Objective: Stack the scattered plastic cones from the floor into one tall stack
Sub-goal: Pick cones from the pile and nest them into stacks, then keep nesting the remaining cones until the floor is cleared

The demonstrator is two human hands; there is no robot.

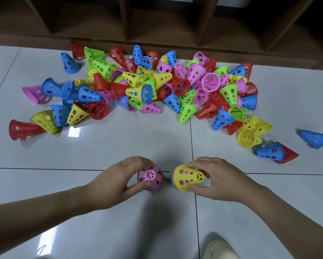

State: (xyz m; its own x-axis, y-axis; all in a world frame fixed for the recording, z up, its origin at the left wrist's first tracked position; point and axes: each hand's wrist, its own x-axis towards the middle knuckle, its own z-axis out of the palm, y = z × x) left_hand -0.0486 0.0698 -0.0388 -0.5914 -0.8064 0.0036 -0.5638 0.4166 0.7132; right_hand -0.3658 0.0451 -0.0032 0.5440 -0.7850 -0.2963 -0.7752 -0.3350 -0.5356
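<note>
A person's left hand (117, 181) curls its fingers (138, 186) and thumb round a pink cone (150, 177) standing tip-up on the white tiled floor (157, 139), while the right hand (218, 179) pinches a yellow cone (187, 177) near its tip, the cone tilted and capping a short stack (172, 179) whose pink, green and blue rims show at its base; the two held cones sit just beside each other, apart. Beyond them a heap of cones (147, 85) in red, blue, green, yellow and pink lies scattered across the floor before a dark wooden shelf (127, 19), with a lone blue cone (314, 138) on its side at far right. A pale shoe (218, 248) shows at the bottom edge
</note>
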